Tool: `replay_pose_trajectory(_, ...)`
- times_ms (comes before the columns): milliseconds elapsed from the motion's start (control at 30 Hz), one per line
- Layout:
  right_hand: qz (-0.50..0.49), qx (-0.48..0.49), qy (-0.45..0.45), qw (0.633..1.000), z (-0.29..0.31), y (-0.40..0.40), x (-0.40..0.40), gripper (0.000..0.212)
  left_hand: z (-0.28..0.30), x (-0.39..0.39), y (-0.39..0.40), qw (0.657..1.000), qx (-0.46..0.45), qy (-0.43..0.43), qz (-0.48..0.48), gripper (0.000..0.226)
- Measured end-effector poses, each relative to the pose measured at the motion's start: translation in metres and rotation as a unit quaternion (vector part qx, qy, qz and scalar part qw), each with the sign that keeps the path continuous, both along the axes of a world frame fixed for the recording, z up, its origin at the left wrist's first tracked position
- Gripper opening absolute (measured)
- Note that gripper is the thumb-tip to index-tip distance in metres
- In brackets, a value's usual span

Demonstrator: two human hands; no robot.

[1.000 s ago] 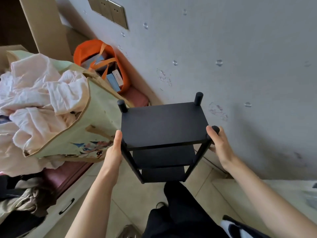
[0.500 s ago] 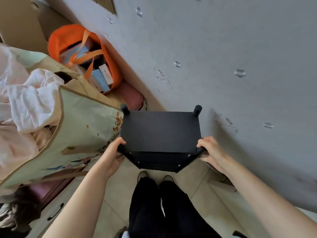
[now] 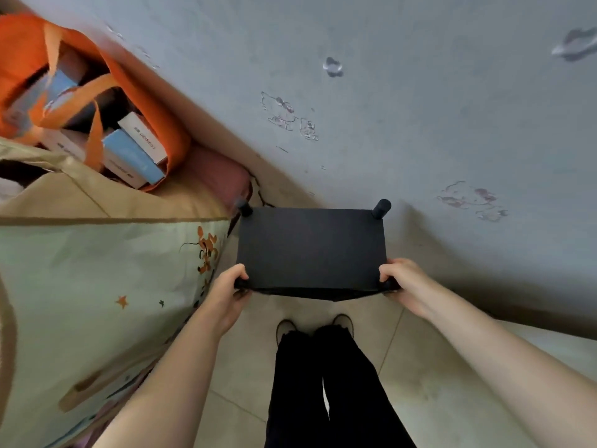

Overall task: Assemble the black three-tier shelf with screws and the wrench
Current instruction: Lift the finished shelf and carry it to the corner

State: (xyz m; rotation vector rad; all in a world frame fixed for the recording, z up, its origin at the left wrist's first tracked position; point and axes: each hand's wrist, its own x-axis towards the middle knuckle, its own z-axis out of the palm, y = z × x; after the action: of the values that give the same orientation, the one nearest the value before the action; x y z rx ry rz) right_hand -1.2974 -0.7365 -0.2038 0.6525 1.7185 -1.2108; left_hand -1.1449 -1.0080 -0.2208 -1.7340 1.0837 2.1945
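Standing upright on the tiled floor point(image 3: 420, 399) just near the grey wall point(image 3: 420, 108), the black shelf point(image 3: 311, 250) is gripped at its two near corner posts: left hand point(image 3: 227, 294) curled round the left one, right hand point(image 3: 405, 286) round the right. A pale green bag point(image 3: 97, 286) sits just left, an orange bag point(image 3: 155, 124) farther off

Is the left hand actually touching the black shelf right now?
Touching. The head view shows the left hand with its fingers curled round the near left corner of the black shelf, with no gap between them.
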Motion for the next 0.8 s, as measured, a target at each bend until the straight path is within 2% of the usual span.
replay_pose_trajectory(233,-0.067,-0.016,-0.001,0.998,-0.033,-0.013,-0.001,0.023,-0.039,-0.017,-0.017,1.000,-0.017,-0.016,0.021,0.016)
replay_pose_trajectory(433,-0.088,-0.003,-0.012,0.996,-0.058,-0.015,0.014,0.056,-0.053,-0.010,-0.017,0.998,-0.022,-0.043,-0.048,0.025)
replay_pose_trajectory(533,-0.101,0.000,-0.014,0.995,-0.068,-0.014,0.017,0.063,-0.062,-0.008,-0.019,0.995,-0.031,-0.047,-0.080,0.034)
replay_pose_trajectory(800,-0.126,0.009,-0.021,0.992,-0.089,-0.018,0.021,0.073,-0.089,-0.011,-0.029,0.992,-0.026,-0.049,-0.111,0.040)
